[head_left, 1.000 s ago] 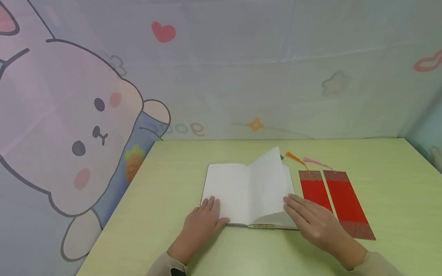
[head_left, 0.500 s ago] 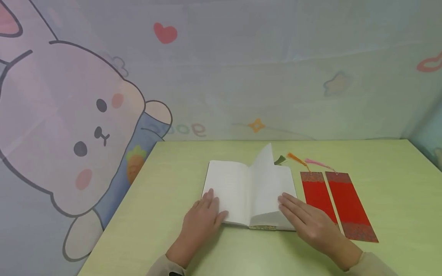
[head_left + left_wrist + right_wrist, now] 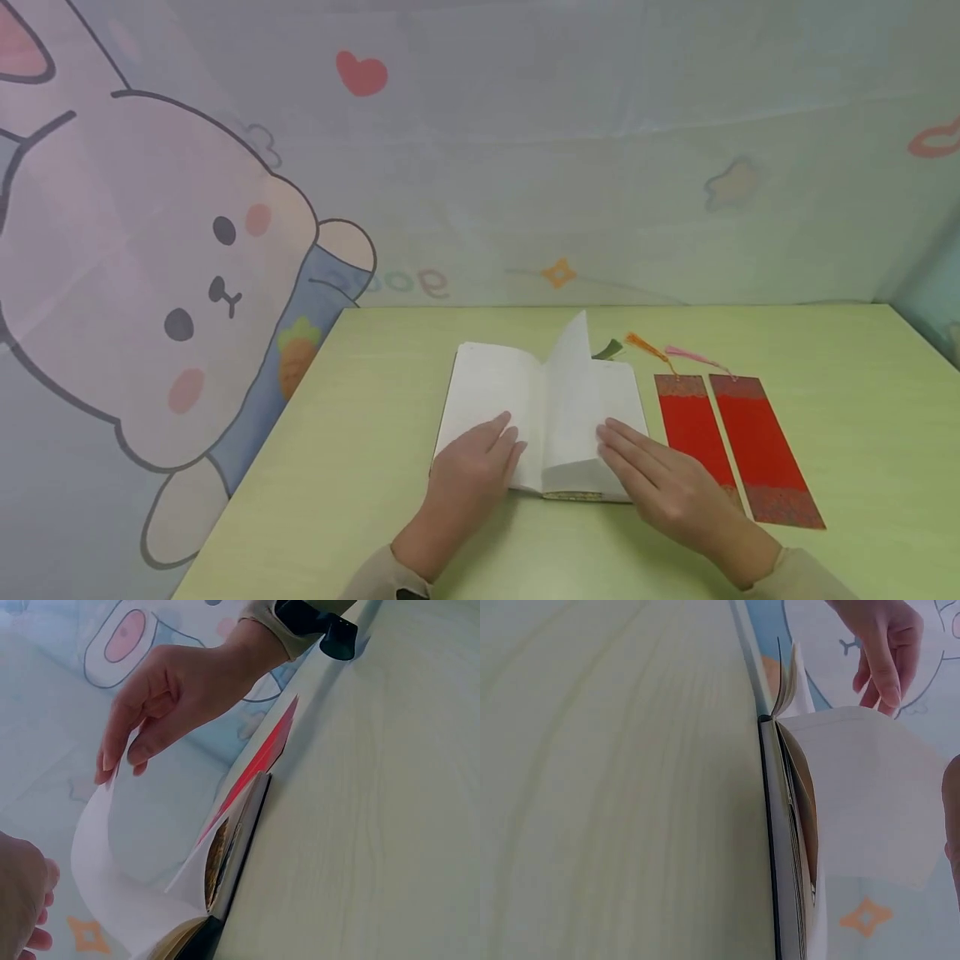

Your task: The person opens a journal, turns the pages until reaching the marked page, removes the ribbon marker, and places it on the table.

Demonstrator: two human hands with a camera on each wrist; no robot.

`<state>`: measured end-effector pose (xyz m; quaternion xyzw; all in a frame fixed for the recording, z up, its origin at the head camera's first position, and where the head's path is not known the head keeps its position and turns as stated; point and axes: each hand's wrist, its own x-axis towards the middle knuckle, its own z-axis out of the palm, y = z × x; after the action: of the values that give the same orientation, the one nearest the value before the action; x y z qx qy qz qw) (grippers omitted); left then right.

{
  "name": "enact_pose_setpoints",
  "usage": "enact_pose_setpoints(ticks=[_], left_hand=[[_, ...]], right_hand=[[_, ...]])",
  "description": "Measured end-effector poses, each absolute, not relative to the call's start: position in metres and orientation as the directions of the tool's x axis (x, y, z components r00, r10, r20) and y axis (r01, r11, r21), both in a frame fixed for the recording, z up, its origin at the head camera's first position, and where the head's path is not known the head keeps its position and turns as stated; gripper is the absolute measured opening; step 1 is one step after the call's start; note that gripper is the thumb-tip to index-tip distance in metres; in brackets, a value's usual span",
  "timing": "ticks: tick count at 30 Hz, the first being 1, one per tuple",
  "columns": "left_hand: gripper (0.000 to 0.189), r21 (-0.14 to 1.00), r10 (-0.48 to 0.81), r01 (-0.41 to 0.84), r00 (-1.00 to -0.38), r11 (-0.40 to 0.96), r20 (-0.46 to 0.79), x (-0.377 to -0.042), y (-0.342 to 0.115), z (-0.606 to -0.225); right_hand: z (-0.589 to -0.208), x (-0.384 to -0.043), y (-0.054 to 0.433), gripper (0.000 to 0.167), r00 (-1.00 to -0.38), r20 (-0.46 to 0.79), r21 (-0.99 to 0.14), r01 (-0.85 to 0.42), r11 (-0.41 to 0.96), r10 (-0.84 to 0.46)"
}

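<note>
Right hand (image 3: pixel 667 492) pinches a raised notebook page (image 3: pixel 567 400).
Left hand (image 3: pixel 472 477), its grip loose, is at the facing page (image 3: pixel 483 387); two red bookmarks (image 3: pixel 767 450) lie toward the worktop's (image 3: pixel 375 392) right edge.

Behind the pale yellow-green tabletop (image 3: pixel 375 375) rises a creased, pastel backdrop (image 3: pixel 517 192) printed with a large rabbit (image 3: pixel 142 225), a red heart (image 3: pixel 362 74) and an orange four-pointed star (image 3: pixel 558 273), in soft, muted light.

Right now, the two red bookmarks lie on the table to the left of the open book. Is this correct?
Wrong side: the two red bookmarks lie on the table to the right of the open book, head view shows.
</note>
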<state>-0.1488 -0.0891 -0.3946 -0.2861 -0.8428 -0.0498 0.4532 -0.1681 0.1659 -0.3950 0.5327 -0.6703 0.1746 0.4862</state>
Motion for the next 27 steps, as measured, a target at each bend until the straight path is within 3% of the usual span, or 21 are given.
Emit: enact_pose_setpoints(ticks=[4, 11, 18, 27], left_hand=[[0.027, -0.216, 0.485, 0.576, -0.364, 0.788, 0.795, -0.149, -0.073, -0.392], [0.027, -0.224, 0.537, 0.66, -0.319, 0.717, 0.781, -0.152, -0.057, -0.392], [0.031, -0.283, 0.591, 0.655, -0.312, 0.701, 0.744, -0.155, -0.053, -0.397], [0.029, -0.359, 0.637, 0.655, -0.246, 0.665, 0.731, -0.156, -0.056, -0.396]], right_hand=[[-0.395, -0.167, 0.165, 0.031, 0.021, 0.833, 0.272, -0.885, 0.377, -0.554], [-0.393, -0.169, 0.162, 0.028, 0.054, 0.839, 0.292, -0.885, 0.363, -0.542], [-0.391, -0.169, 0.162, 0.029, 0.052, 0.841, 0.291, -0.883, 0.369, -0.539], [-0.39, -0.167, 0.163, 0.031, 0.039, 0.839, 0.284, -0.882, 0.377, -0.542]])
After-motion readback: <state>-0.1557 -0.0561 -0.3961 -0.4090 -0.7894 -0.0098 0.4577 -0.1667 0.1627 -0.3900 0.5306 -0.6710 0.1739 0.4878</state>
